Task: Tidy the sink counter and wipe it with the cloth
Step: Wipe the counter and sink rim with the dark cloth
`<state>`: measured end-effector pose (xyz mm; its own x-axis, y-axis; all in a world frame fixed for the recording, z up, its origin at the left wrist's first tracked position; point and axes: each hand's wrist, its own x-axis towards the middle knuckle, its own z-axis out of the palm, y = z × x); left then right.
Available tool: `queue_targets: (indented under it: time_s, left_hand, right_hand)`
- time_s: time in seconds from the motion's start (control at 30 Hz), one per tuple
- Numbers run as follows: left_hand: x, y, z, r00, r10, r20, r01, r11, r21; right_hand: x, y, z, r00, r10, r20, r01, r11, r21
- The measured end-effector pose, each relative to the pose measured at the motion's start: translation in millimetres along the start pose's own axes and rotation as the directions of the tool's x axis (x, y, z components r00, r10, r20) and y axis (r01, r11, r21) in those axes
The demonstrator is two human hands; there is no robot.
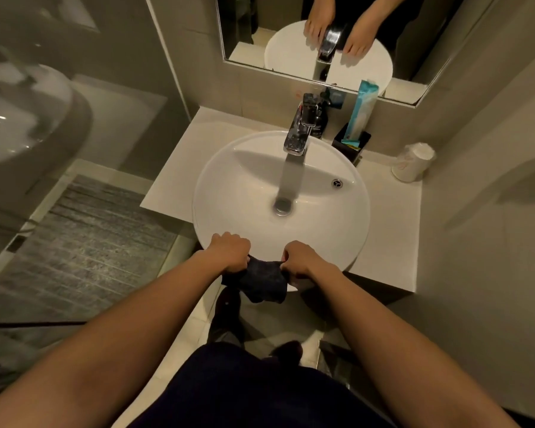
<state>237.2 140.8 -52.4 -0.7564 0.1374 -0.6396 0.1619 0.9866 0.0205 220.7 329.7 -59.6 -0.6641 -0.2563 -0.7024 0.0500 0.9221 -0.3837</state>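
Observation:
A dark blue cloth (264,281) hangs bunched between my two hands at the near rim of the round white sink (229,186). My left hand (229,253) grips its left end and my right hand (301,262) grips its right end, both fists closed. The loose part of the cloth droops below the sink's front edge. The pale counter (393,230) surrounds the sink on the left, back and right.
A chrome tap (303,125) stands at the back of the sink. A black holder (351,145) with a light blue packet (363,109) sits to its right, and a white cup (413,162) stands in the far right corner. A mirror (414,35) hangs above; a glass panel is at left.

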Motion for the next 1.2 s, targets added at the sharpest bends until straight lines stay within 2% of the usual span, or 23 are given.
queue_targets:
  time_s: [0.13, 0.2, 0.3, 0.4, 0.53, 0.77, 1.0, 1.2]
  left_hand:
    - [-6.3, -1.1, 0.9, 0.997, 0.003, -0.081, -0.006, 0.999, -0.038]
    - [-11.0, -6.8, 4.3, 0.98, 0.007, -0.199, -0.052, 0.974, -0.222]
    - [-25.7, -20.3, 7.7, 0.953, 0.009, -0.303, -0.183, 0.812, -0.554]
    - [-41.1, -32.2, 7.3, 0.941, 0.0, -0.338, -0.245, 0.689, -0.682]
    - [-53.1, -43.5, 5.0, 0.921, -0.045, -0.386, -0.276, 0.625, -0.731]
    - [-70.9, -85.4, -8.8, 0.834, -0.213, -0.51, -0.36, 0.49, -0.794]
    - [-70.2, -152.0, -41.7, 0.77, -0.324, -0.55, -0.352, 0.503, -0.79]
    - [-42.0, -219.4, -80.5, 0.753, -0.366, -0.547, -0.322, 0.519, -0.791]
  right_hand:
    - [-12.2, -1.6, -4.6, 0.996, -0.06, -0.059, 0.065, 0.995, 0.077]
    - [-20.7, -0.4, -9.6, 0.988, -0.082, -0.133, 0.105, 0.979, 0.177]
    - [-33.0, 1.6, -19.0, 0.978, -0.094, -0.188, 0.153, 0.93, 0.334]
    - [-43.0, -1.5, -28.8, 0.971, -0.115, -0.21, 0.201, 0.868, 0.453]
    - [-49.5, -17.3, -38.4, 0.96, -0.182, -0.21, 0.269, 0.8, 0.536]
    - [-40.2, -65.2, -50.8, 0.937, -0.307, -0.165, 0.341, 0.712, 0.614]
    - [-5.9, -138.0, -69.3, 0.903, -0.364, -0.228, 0.424, 0.672, 0.607]
    - [34.7, -201.3, -93.7, 0.898, -0.341, -0.279, 0.439, 0.636, 0.634]
